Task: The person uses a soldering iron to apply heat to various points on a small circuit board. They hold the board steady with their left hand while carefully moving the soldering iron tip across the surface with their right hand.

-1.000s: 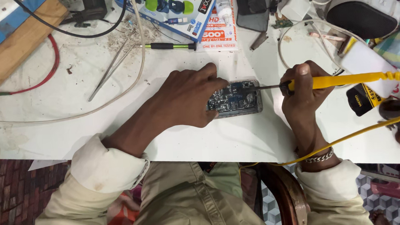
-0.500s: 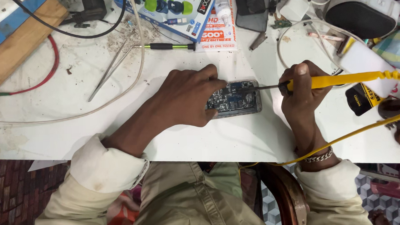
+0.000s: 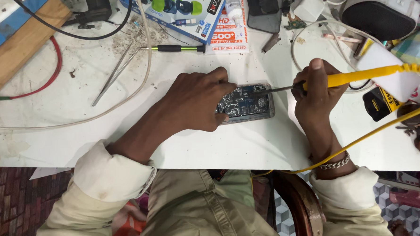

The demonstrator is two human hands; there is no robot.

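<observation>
Left hand (image 3: pixel 195 102): we see it pressed flat over the left part of the circuit board (image 3: pixel 245 103), fingers curled down onto its edge, holding it against the counter (image 3: pixel 125 131).
Right hand (image 3: pixel 318 90): its fingers are closed around the yellow handle of the soldering iron (image 3: pixel 350 79), thumb up along the top.
Iron tip: the dark metal shaft runs left from the handle, and its point rests on the upper right area of the board (we cannot tell which component it meets).
Circuit board: it lies flat near the middle of the white counter, between the 2 hands, bare side up.
Yellow cord (image 3: pixel 362 139): it trails from the right, past the right wrist and over the counter's near edge.
Behind the hands: tweezers (image 3: pixel 113 75) and a green-handled screwdriver (image 3: pixel 174 48) lie apart from the board, just in front of a blue product box (image 3: pixel 186 15).
Far left: a red wire (image 3: pixel 43 80) beside a wooden plank (image 3: pixel 18 41).
</observation>
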